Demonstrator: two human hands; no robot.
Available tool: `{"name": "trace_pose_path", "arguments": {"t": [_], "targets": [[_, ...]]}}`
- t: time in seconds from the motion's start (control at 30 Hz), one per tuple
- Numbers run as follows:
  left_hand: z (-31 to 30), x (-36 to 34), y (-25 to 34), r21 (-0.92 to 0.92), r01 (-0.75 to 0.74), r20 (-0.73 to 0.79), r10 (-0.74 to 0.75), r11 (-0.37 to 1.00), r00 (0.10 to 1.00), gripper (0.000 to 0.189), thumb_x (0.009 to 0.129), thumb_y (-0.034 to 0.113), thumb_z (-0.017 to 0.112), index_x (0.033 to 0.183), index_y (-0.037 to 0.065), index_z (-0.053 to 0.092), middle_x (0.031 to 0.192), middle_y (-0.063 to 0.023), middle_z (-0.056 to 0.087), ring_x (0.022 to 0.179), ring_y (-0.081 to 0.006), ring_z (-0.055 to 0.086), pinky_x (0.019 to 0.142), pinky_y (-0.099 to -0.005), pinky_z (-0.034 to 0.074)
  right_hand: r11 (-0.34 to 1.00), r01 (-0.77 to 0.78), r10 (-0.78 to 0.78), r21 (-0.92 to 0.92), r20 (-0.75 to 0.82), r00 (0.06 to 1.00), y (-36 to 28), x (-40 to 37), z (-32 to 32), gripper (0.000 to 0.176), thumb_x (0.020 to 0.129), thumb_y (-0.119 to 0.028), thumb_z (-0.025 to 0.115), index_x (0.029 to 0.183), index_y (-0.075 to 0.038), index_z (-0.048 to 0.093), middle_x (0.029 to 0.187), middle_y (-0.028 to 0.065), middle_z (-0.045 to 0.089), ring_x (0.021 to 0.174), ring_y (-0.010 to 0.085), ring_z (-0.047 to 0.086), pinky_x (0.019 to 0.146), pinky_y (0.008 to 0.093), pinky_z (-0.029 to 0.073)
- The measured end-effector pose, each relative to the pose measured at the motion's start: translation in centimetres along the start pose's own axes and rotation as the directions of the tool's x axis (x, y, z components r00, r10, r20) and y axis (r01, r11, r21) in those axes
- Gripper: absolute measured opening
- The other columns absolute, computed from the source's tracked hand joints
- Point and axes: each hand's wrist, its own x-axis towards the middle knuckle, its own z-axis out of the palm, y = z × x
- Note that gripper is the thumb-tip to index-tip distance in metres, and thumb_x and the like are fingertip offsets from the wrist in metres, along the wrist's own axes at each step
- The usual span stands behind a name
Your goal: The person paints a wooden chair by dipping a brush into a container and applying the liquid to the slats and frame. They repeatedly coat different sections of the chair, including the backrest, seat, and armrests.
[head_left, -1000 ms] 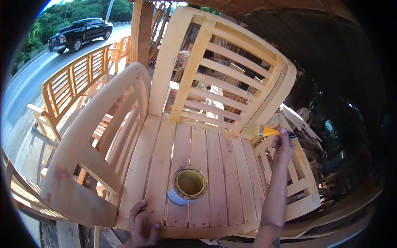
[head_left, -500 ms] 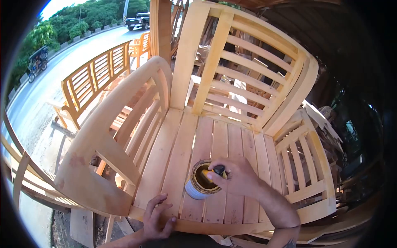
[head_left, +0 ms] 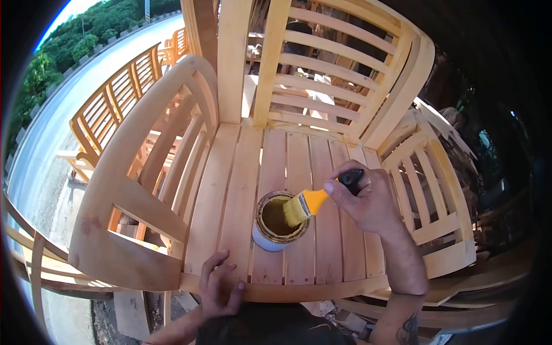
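Observation:
A paintbrush (head_left: 311, 202) with a yellow ferrule and black handle is gripped by my right hand (head_left: 365, 200). Its bristles, coated in yellowish finish, rest at the inner right rim of an open can (head_left: 270, 239). Dark yellow-brown liquid fills part of that can, and its rim is stained. Beneath it lies the slatted seat (head_left: 241, 190) of a bare wooden bench. My left hand (head_left: 219, 287) is at the seat's front edge, fingers apart, holding nothing.
A curved wooden armrest (head_left: 123, 190) rises on the left, another slatted arm (head_left: 428, 190) on the right. The slatted backrest (head_left: 336, 63) stands behind the seat. Beyond, a finished orange-brown bench (head_left: 118, 95) is beside the road (head_left: 49, 135).
My right hand has raised the brush and drawn it to the right, so its bristles now show at the can's rim. The view has shifted. My left hand stays at the front edge.

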Motion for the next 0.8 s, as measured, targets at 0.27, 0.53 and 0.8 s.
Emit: {"name": "trace_pose_path", "arguments": {"t": [0.27,0.53,0.8], "targets": [[-0.2,0.2,-0.1,-0.003,0.004,0.019,-0.004,1.0,1.0,0.041,0.081,0.007,0.071,0.119,-0.002,0.058,0.132,-0.0301,0.055,0.12,-0.0428,0.058,0.101,-0.047,0.05,0.997,-0.064,0.067,0.044,-0.066,0.996,0.3,-0.3,-1.6,0.017,0.092,-0.014,0.076,0.093,0.001,0.069,0.07,-0.0013,0.064,0.061,0.0024,0.055,0.056,0.0208,0.045],[-0.3,-0.2,-0.6,-0.009,0.001,0.046,-0.001,1.0,0.999,0.04,0.084,0.011,0.068,0.119,-0.003,0.056,0.134,-0.031,0.051,0.124,-0.041,0.055,0.105,-0.0454,0.047,0.988,-0.072,0.085,0.139,-0.09,0.992,-0.2,-0.7,-2.8,0.015,0.093,-0.011,0.075,0.098,0.001,0.068,0.075,0.0012,0.067,0.065,0.0046,0.06,0.059,0.0194,0.048],[-0.3,-0.1,-0.5,-0.003,0.009,0.051,-0.009,1.0,0.999,0.039,0.083,0.01,0.069,0.118,-0.002,0.058,0.134,-0.0307,0.053,0.123,-0.0411,0.056,0.104,-0.0451,0.047,0.971,0.206,-0.229,0.118,0.242,0.943,-1.8,-1.4,-4.3,0.026,0.081,0.002,0.08,0.105,-0.002,0.072,0.092,0.0086,0.072,0.079,0.0117,0.068,0.066,0.0249,0.052]]}}
